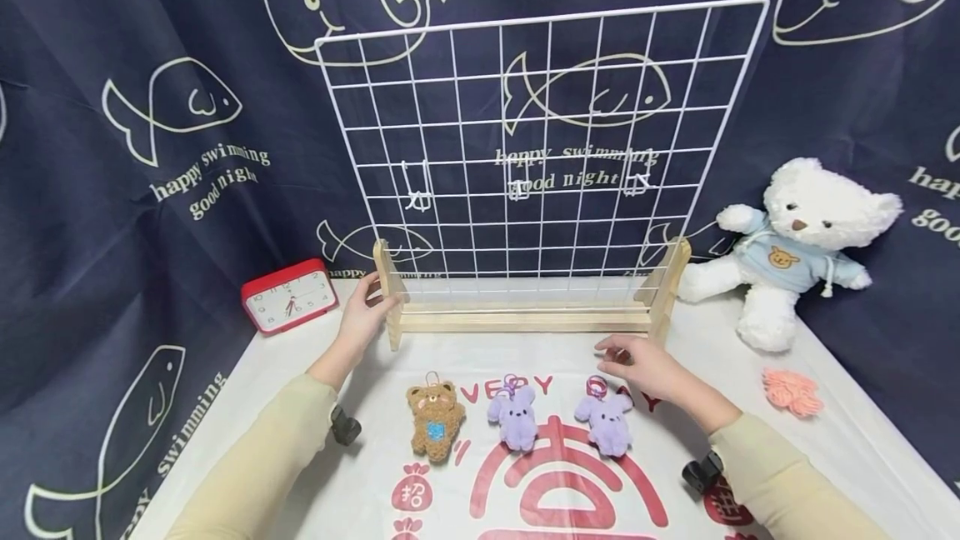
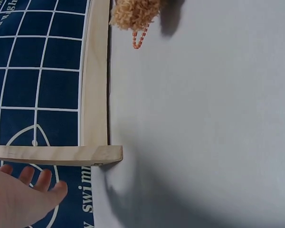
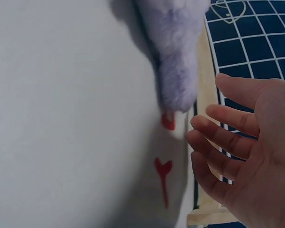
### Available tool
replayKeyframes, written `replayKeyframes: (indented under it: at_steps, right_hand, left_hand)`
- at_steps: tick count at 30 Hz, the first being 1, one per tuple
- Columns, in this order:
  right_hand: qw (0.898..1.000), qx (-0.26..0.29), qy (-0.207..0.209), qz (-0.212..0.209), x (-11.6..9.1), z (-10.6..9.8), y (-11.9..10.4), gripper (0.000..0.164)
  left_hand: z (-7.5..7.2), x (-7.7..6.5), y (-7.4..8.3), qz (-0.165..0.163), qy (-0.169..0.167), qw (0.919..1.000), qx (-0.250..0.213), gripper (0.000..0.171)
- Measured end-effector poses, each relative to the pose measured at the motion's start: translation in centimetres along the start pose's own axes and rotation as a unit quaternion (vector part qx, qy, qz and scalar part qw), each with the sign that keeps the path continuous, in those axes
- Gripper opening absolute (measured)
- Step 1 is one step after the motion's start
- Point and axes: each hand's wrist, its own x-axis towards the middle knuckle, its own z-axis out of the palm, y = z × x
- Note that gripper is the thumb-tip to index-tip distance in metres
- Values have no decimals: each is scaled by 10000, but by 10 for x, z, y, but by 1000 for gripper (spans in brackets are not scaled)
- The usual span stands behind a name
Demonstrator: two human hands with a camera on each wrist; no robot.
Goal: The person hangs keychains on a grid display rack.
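Note:
My left hand (image 1: 365,308) is at the left wooden upright (image 1: 390,294) of a white wire grid rack (image 1: 551,136). In the left wrist view its loosely bent fingers (image 2: 42,180) lie on the outer side of that upright, with gaps showing between them. My right hand (image 1: 637,363) hovers in front of the rack's right end, fingers relaxed and apart, holding nothing. Below the rack lie a brown bear plush keychain (image 1: 435,423) and two purple plush keychains, one in the middle (image 1: 517,419) and one (image 1: 607,423) nearest my right hand.
White hooks hang on the grid at left (image 1: 418,198), middle (image 1: 518,189) and right (image 1: 637,180). A red clock (image 1: 291,296) stands at left. On the right are a white teddy bear (image 1: 798,248) and a pink fuzzy item (image 1: 792,392). A dark printed curtain (image 1: 187,15) hangs behind.

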Motion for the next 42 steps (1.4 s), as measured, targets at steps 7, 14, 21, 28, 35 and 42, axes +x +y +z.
replayKeyframes:
  at_steps: [7, 14, 21, 28, 35, 42]
  right_hand:
    - [9996, 231, -98, 103, 0, 4, 12, 20]
    - [9993, 331, -80, 125, 0, 8, 15, 21]
    - [9991, 343, -144, 213, 2, 12, 14, 21]
    - [9994, 313, -20, 111, 3, 16, 17, 19]
    - [9995, 235, 48, 190, 3, 17, 16, 16]
    - [9995, 278, -124, 20, 2, 18, 14, 17]
  left_hand:
    - [3, 1, -5, -319, -37, 9982, -512, 63]
    - [2, -4, 3, -453, 65, 9977, -502, 55]
    - [1, 2, -14, -339, 350, 9981, -378, 54]
    - [2, -3, -17, -139, 566, 9979, -279, 50]
    - [3, -4, -18, -55, 766, 9966, -302, 47]
    - [3, -3, -19, -143, 712, 9970, -252, 48]
